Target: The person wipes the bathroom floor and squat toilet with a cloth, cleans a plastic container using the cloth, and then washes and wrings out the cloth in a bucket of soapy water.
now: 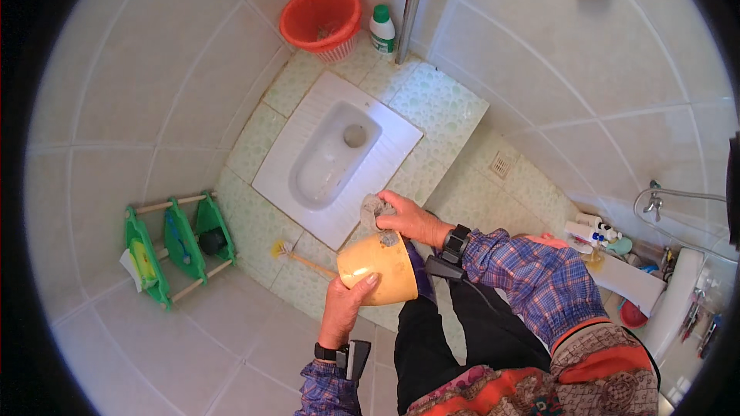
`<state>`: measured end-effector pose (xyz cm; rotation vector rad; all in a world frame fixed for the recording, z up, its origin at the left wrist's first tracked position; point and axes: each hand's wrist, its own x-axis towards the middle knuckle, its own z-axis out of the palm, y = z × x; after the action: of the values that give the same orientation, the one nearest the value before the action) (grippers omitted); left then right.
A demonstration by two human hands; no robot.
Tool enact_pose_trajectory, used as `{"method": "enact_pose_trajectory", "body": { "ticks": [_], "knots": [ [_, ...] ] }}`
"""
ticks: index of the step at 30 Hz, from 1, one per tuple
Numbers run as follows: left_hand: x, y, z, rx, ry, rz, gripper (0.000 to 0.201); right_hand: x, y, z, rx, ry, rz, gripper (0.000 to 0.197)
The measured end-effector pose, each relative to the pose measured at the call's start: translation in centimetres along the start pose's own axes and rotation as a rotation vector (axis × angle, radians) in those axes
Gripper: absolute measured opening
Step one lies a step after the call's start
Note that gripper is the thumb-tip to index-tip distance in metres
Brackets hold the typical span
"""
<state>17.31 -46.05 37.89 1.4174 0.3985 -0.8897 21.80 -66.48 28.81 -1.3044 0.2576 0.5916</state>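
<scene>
My left hand (347, 306) grips the side of a yellow plastic container (374, 266), its thumb on the outer wall. My right hand (411, 221) is closed on a crumpled grey cloth (378, 214) at the container's far edge, and a piece of the cloth lies against the wall. Partly hidden behind the container, a brush (308, 264) with a wooden handle and yellow bristles points to the left. Just beyond my hands, a white squat toilet (279, 171) is set into the tiled floor. Something dark purple (422, 273) shows beside the container; I cannot tell what it is.
A red-lined waste basket (320, 19) and a white bottle with green cap (381, 29) stand by the far wall, next to a metal pipe (412, 8). Left is a green rack (179, 250). At right are a step edge (462, 145), a floor drain (501, 164), a shower hose (678, 192) and toiletries (597, 231).
</scene>
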Motion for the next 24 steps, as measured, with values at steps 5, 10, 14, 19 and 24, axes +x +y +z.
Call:
{"method": "enact_pose_trajectory", "body": {
  "ticks": [5, 10, 14, 19, 24],
  "knots": [
    [0.8, -0.6, 1.6, 0.015, 0.128, 0.085, 0.029, 0.4, -3.1, 0.4, -0.647, 0.091, -0.379, 0.04],
    [2.7, -3.9, 2.6, -0.038, 0.301, 0.145, 0.032, -3.9, -2.0, 2.7, -1.106, 0.162, -0.508, 0.035],
    [4.0, -4.6, 1.7, -0.38, 0.468, 0.026, 0.034, -7.0, -0.3, 4.2, -1.119, 0.03, -0.596, 0.03],
    [5.1, -3.3, 3.9, -0.364, 0.428, 0.075, 0.036, -0.4, -1.6, 2.2, -1.097, 0.337, -0.746, 0.019],
    [5.5, -4.2, 2.0, -0.4, 0.495, 0.03, 0.035, -4.1, 0.3, 5.2, -1.055, 0.26, -0.642, 0.023]
  ]
}}
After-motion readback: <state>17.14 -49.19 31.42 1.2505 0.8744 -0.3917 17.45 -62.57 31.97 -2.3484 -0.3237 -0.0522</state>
